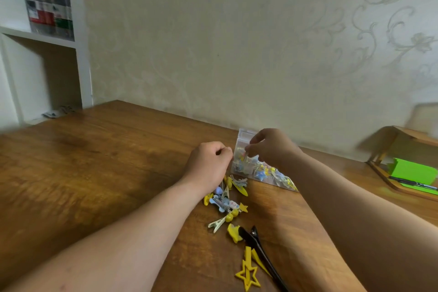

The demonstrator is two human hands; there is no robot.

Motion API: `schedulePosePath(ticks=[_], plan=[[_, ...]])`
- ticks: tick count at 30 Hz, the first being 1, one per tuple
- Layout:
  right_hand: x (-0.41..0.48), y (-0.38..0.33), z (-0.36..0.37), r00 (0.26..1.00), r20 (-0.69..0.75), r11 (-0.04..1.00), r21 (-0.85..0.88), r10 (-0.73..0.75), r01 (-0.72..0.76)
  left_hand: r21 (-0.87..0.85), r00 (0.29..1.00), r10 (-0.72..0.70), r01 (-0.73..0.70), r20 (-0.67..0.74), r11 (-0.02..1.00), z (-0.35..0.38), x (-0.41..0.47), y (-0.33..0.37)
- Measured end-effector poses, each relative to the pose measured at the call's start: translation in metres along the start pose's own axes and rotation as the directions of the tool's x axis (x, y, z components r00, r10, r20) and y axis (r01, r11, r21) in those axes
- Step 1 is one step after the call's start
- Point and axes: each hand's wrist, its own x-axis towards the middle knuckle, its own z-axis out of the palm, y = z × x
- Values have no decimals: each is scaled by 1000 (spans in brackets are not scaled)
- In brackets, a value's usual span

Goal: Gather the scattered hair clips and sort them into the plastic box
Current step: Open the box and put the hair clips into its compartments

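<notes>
A clear plastic box [272, 174] with several small clips inside stands on the wooden table [106, 161] near the wall. My right hand [269, 147] hovers over the box's far end, its fingertips pinching a small pale hair clip [247, 154]. My left hand [208, 163] is curled into a loose fist right beside the box's left wall; I see nothing in it. Below it lies a pile of yellow and blue hair clips [225, 201]. Closer to me are a pale green clip [216, 223], a long black clip [260, 246] and a yellow star clip [247, 272].
A wooden tray [384, 173] holding a green box [412, 173] and a black pen [412, 184] sits at the table's right edge. White shelves [78, 54] with bottles [49, 5] stand at the far left. A papered wall runs behind the table.
</notes>
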Motion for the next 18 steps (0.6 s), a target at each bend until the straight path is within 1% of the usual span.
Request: schedulePosePath(ticks=[6,10,14,18], plan=[[-1,-9,5,998,55,999,-39,13,-11,-9,1000,0,0,-4,1000,0,0,0],[-1,-12,8,998,60,997,-76,-2,7,-13,1000,2,-2,2,1000,0,0,0],[0,-6,13,1000,12,994,-104,-29,30,-1,1000,0,0,0,1000,0,0,1],[0,5,12,995,-70,997,-46,-72,69,5,1000,-7,7,-4,1000,-1,0,1]])
